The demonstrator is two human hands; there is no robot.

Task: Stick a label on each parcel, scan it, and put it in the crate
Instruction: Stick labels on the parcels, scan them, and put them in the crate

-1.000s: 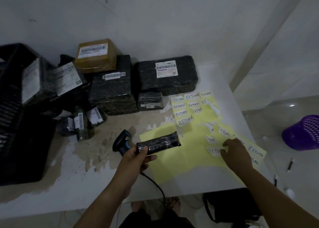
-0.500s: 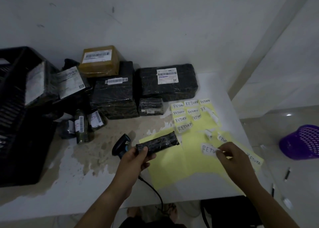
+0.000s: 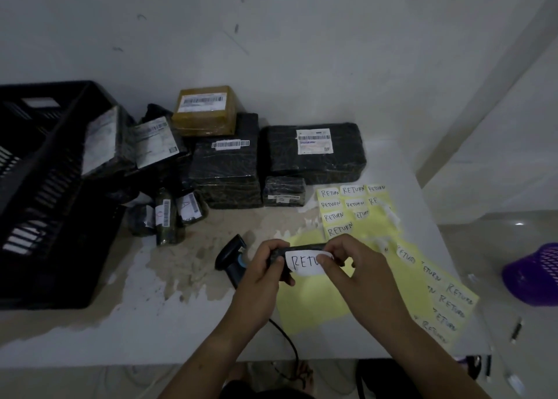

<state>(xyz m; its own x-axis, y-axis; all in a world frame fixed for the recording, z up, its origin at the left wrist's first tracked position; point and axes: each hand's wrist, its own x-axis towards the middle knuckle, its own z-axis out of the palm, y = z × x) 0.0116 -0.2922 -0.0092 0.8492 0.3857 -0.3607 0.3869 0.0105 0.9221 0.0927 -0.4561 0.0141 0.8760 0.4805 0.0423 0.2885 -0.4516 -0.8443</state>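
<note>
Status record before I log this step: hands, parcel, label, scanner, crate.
left hand: grips parcel
right hand: pinches label onto parcel
label: reads RETURN, right end covered
scanner: lies on table, beside left hand, untouched
crate: table's left end
pile: more parcels by wall

Glossy plastic-wrapped parcels [image 3: 314,152] — matt paper label [image 3: 305,262], stained table [image 3: 181,265]

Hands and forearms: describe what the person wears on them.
Nothing is worn. The left hand and right hand are ungloved, with no ring visible. The left forearm and right forearm are bare to the frame's edge: no sleeve, watch or band.
</note>
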